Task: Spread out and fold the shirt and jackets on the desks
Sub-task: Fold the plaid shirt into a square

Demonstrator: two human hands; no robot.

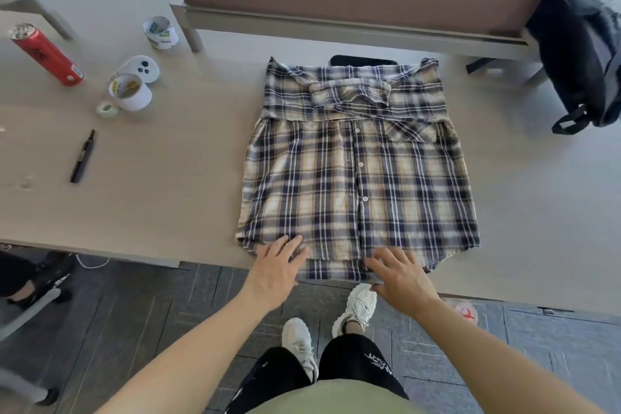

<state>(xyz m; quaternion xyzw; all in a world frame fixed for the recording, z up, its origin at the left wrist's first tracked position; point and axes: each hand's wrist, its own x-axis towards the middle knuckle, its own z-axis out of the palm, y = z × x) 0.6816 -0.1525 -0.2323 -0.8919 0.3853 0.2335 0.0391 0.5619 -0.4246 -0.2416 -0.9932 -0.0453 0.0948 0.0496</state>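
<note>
Pressing flat with straight fingers, left hand [279,267] and right hand [400,274] grip nothing, resting on the hem of the shirt [356,178] at the desk [168,178] edge. Advised: pinch both hem corners evenly, then fold squarely toward the far sleeves [349,94].

We see bright, soft daylight, a pale washed-out bench [524,198], bent edges, and slightly blurry corners.

We count one shirt [356,178] on one desk [168,178]. Left of the shirt: one red can [47,55], three rolls of tape [130,92] [107,109] [160,32] and one black marker [83,156]. Right of it, one black backpack [578,54]. Behind it, one phone [363,60]. At its near hem we count two hands, the left hand [279,265] and the right hand [400,276]. Below it, two shoes [299,339] [358,307].
</note>
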